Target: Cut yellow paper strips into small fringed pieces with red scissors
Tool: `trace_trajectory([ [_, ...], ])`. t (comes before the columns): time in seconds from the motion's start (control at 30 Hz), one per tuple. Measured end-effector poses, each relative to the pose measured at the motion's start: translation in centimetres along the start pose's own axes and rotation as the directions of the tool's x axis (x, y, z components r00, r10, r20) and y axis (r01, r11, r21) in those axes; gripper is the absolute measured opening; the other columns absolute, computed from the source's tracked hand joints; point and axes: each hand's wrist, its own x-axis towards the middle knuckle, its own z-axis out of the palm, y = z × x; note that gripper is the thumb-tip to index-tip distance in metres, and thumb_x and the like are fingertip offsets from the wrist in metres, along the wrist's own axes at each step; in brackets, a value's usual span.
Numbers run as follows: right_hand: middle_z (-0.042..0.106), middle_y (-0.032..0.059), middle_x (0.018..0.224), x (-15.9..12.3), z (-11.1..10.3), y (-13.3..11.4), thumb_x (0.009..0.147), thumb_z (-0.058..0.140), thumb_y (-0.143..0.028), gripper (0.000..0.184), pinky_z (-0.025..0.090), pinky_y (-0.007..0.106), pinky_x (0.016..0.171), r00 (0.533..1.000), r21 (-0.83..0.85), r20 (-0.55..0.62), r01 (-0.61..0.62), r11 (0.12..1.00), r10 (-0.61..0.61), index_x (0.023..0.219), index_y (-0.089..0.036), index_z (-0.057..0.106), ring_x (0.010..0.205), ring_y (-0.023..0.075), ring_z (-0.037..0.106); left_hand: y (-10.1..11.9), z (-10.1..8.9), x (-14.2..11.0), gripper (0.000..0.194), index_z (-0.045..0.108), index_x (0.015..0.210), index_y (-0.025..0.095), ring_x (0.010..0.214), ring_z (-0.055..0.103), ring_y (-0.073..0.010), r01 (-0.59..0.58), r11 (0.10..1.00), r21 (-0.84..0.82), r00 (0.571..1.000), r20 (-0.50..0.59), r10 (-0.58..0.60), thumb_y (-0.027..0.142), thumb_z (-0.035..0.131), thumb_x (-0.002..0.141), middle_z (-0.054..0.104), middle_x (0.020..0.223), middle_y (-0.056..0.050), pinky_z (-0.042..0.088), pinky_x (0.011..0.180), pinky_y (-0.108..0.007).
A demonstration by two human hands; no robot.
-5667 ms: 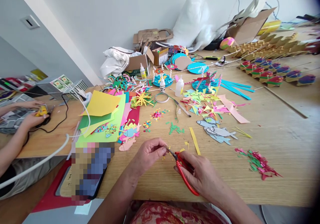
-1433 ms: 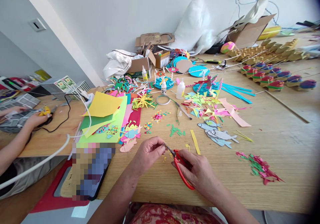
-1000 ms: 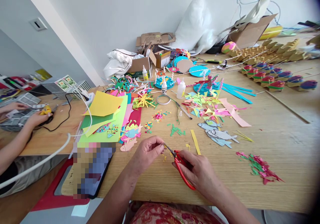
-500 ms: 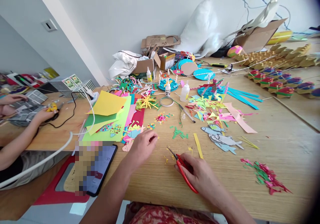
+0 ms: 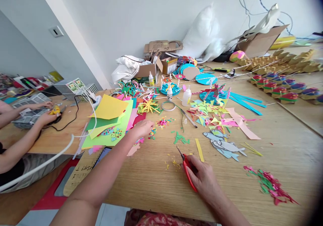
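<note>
In the head view my right hand (image 5: 203, 174) grips red-handled scissors (image 5: 189, 175), blades pointing up and left just above the table. Small yellow paper bits (image 5: 174, 163) lie beside the blades, and a yellow paper strip (image 5: 199, 149) lies just beyond my right hand. My left hand (image 5: 143, 129) reaches forward with its fingers drawn together; anything inside them is hidden. It is nearest a scatter of tiny coloured paper pieces (image 5: 152, 133) and a pink-and-red heap of bits (image 5: 163, 122). My left hand and forearm partly cover paper fish cutouts (image 5: 134, 149). Green scraps (image 5: 181, 138) lie between my hands.
Stacked coloured paper (image 5: 109, 106) lies left, with glue bottles (image 5: 186, 96) and a tape ring (image 5: 168, 105) at the middle. Grey-blue paper fish (image 5: 225, 145) and red-green shreds (image 5: 271, 184) are right. A co-worker's hands (image 5: 47, 118) handle a yellow tool at far left; a white cable (image 5: 50, 162) crosses in front.
My left hand has moved forward and slightly left, toward the tiny coloured pieces. My right hand keeps hold of the scissors, nearly in place. The co-worker's hands have come closer together.
</note>
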Motion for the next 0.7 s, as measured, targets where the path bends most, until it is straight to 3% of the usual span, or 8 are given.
trace_trajectory([
  [0.17,0.059,0.0019,0.059,0.1,0.0,-0.6,0.085,0.039,-0.029,0.021,0.036,0.023,0.049,0.996,-0.111,0.072,0.051,0.993,-0.043,0.082,-0.017,0.055,0.051,0.0145,0.054,-0.7,1.1,0.4,0.017,0.061,0.065,0.017,0.065,0.055,-0.0175,0.011,0.999,0.04,1.0,0.023,-0.011,0.014,0.046,0.072,0.061,0.064,-0.005,0.033,0.056,-0.024],
  [0.37,0.066,0.0043,0.067,0.0,-0.3,-2.0,0.081,0.047,-0.027,0.016,0.037,0.026,0.056,0.988,-0.328,0.149,0.087,0.941,-0.039,0.084,-0.019,0.06,0.06,0.0194,0.061,0.5,0.2,-0.8,0.018,0.061,0.067,0.016,0.067,0.055,-0.0187,-0.036,0.999,0.024,0.999,0.007,0.035,0.014,0.044,0.073,0.061,0.067,-0.007,0.034,0.058,-0.025],
  [0.5,0.067,0.0032,0.067,-0.5,-0.7,-2.2,0.081,0.048,-0.027,0.014,0.035,0.027,0.055,0.982,-0.422,0.189,0.08,0.903,0.002,0.08,-0.02,0.06,0.061,0.0206,0.062,4.2,-1.0,-3.0,0.015,0.06,0.076,0.02,0.073,0.055,-0.0138,-0.216,0.973,-0.083,0.973,0.065,0.221,0.019,0.046,0.076,0.063,0.079,-0.001,0.035,0.061,-0.021],
  [0.6,0.066,0.0013,0.065,-0.7,-1.2,-2.2,0.08,0.049,-0.027,0.013,0.033,0.027,0.053,0.984,-0.473,0.177,0.063,0.879,0.025,0.075,-0.021,0.059,0.058,0.0199,0.062,7.0,-1.2,-4.4,0.011,0.057,0.077,0.018,0.075,0.054,-0.0122,-0.418,0.878,-0.231,0.886,0.107,0.45,0.021,0.047,0.078,0.061,0.081,0.0,0.036,0.064,-0.02],
  [0.7,0.066,0.0006,0.066,-0.6,-1.8,-2.2,0.08,0.05,-0.027,0.012,0.034,0.027,0.053,0.986,-0.497,0.166,0.057,0.866,0.03,0.074,-0.021,0.058,0.059,0.0196,0.062,8.2,-0.5,-4.9,0.01,0.054,0.077,0.018,0.074,0.053,-0.0136,-0.447,0.869,-0.211,0.869,0.125,0.478,0.026,0.049,0.077,0.058,0.08,0.0,0.037,0.062,-0.022],
])
